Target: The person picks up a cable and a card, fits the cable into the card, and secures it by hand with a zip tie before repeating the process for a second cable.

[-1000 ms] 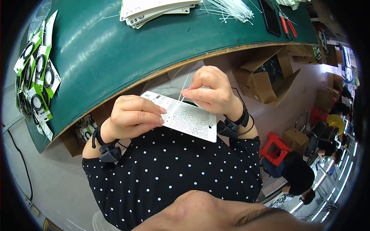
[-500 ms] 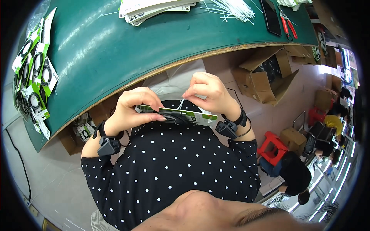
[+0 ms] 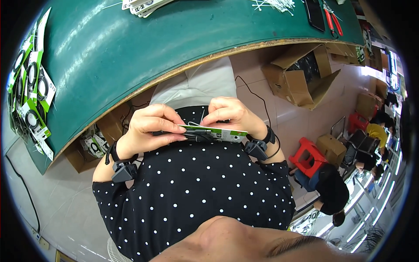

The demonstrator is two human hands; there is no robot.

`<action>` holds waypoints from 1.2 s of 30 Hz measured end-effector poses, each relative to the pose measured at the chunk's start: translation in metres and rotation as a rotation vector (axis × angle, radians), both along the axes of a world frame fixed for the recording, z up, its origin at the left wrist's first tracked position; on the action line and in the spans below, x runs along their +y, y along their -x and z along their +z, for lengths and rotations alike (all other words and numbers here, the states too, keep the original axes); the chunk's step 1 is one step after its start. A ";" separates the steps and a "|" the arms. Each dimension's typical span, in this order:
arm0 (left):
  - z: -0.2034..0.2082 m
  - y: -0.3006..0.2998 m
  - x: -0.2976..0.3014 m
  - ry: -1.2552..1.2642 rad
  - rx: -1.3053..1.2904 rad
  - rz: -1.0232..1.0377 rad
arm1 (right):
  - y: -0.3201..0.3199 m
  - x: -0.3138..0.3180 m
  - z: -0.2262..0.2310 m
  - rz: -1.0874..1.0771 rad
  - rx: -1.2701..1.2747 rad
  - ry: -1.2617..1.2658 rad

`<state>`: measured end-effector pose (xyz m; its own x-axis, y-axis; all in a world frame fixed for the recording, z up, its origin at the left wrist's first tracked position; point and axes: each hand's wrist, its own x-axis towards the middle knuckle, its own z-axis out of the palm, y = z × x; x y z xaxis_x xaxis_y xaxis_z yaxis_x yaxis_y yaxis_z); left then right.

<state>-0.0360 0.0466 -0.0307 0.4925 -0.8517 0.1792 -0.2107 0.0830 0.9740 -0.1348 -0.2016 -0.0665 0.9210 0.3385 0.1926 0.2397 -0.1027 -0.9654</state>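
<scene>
My left hand point(image 3: 156, 126) pinches the left end of a green and white backing card point(image 3: 233, 136), held almost edge-on in front of my body. A coiled black cable point(image 3: 198, 137) lies against the card's near side, partly hidden by my left fingers. From the card's upper edge a thin white cable tie point(image 3: 202, 115) sticks up, with a small bend of it near my left fingertips. My right hand point(image 3: 231, 114) is closed at that tie, fingertips just above the card. The exact grip of those fingertips is partly hidden.
Carded black cables point(image 3: 32, 96) are heaped on the green table point(image 3: 144, 48) at left. Along its far side are stacked cards point(image 3: 146, 6), loose white ties point(image 3: 277, 4), a black phone point(image 3: 314, 15) and red-handled pliers point(image 3: 333, 22). An open carton point(image 3: 301, 85) stands on the floor at right.
My right hand has come down closer to the card. The tie, earlier drawn up between its fingers, now shows a bend at the card's edge. The view has shifted slightly.
</scene>
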 end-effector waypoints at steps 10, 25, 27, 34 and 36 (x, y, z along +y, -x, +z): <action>0.005 0.004 -0.002 0.006 -0.120 -0.041 | -0.005 -0.004 -0.008 -0.142 -0.090 0.034; 0.000 0.002 -0.003 -0.002 -0.088 -0.048 | -0.001 -0.007 -0.012 -0.018 0.007 0.011; 0.000 0.002 -0.003 -0.007 -0.085 -0.051 | -0.001 -0.007 -0.012 -0.016 0.013 0.013; -0.002 0.000 -0.005 -0.022 -0.009 -0.026 | -0.008 0.003 -0.014 -0.020 -0.037 -0.050; -0.002 -0.001 -0.005 -0.049 0.039 -0.008 | -0.010 0.006 -0.012 -0.003 -0.012 -0.051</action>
<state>-0.0349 0.0412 -0.0328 0.4911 -0.8631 0.1181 -0.1723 0.0366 0.9844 -0.1251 -0.1959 -0.0789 0.9194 0.3256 0.2208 0.2512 -0.0539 -0.9664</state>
